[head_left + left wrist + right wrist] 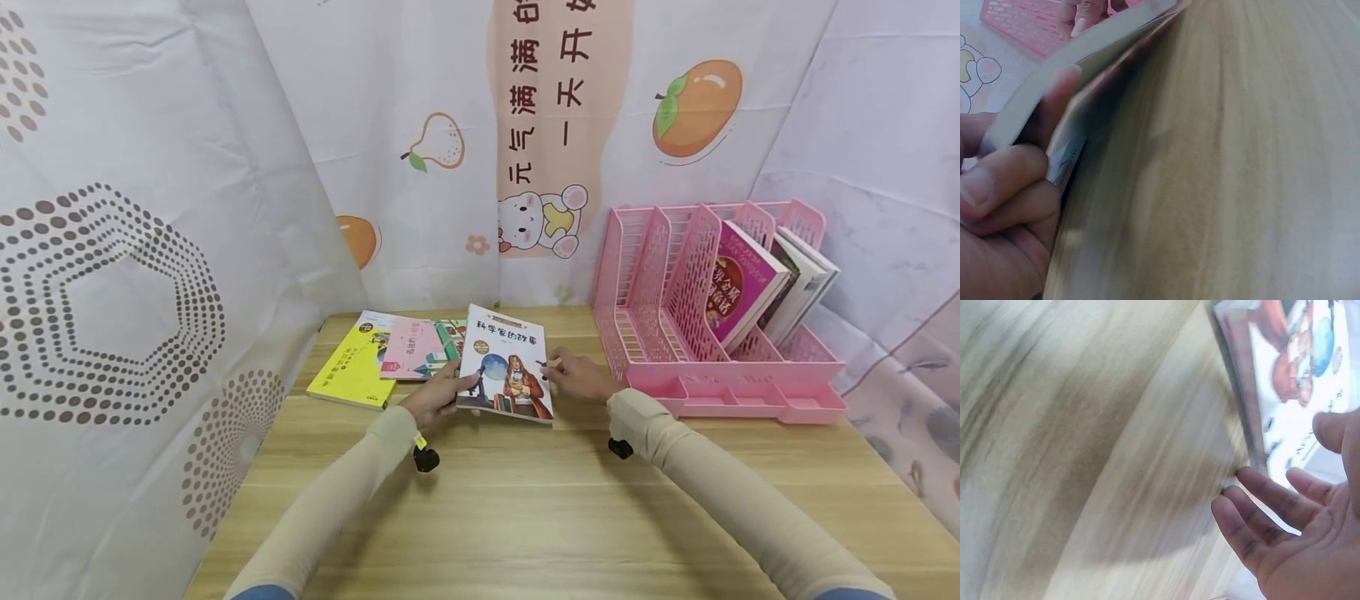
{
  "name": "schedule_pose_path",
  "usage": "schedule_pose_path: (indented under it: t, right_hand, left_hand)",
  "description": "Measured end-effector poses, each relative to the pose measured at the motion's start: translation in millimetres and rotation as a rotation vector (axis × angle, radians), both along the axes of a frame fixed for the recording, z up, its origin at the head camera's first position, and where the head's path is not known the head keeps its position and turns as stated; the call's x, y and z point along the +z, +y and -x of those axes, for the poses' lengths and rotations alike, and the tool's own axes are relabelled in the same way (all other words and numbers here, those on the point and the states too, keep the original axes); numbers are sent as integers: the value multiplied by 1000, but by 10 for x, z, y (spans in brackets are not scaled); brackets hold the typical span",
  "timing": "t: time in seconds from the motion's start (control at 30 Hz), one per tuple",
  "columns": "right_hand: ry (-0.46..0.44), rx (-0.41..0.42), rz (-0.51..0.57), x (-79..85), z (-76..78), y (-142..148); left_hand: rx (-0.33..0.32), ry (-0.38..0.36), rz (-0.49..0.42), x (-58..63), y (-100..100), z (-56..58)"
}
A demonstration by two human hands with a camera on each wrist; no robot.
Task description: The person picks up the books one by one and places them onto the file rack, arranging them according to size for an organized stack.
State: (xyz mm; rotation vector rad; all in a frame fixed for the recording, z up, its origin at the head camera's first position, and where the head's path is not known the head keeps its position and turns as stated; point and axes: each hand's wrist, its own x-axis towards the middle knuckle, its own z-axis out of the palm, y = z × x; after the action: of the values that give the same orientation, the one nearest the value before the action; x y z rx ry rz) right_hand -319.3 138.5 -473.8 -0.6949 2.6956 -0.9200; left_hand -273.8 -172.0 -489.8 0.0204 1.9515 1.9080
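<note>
A white book (504, 367) with a bearded figure in red and a blue globe on its cover is tilted up off the table. My left hand (438, 392) grips its left edge, thumb over the cover. In the left wrist view, the fingers (1013, 175) curl at the book's edge (1072, 59), and a gap shows beneath it. By the right edge is my right hand (581, 377). The right wrist view shows its fingers (1272, 500) spread and fairly straight, the thumb apart; whether they touch the book cannot be told.
Left of the white book lie a pink book (412, 346) and a yellow book (348, 367), partly overlapping. A pink desk file rack (645, 333) stands at the right, several books leaning in its right slots, among them a magenta one (742, 283). Printed curtains (435, 67) hang behind the wooden table (480, 517).
</note>
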Motion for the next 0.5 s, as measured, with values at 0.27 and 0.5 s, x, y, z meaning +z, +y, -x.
schedule_pose_path:
  t: [0.27, 0.5]
  right_hand:
    - [26, -93, 6, 5, -7, 69]
    - [-176, -136, 220, 89, -6, 42]
  left_hand:
    - [109, -5, -94, -40, -36, -34]
    - [106, -3, -170, -22, -52, -35]
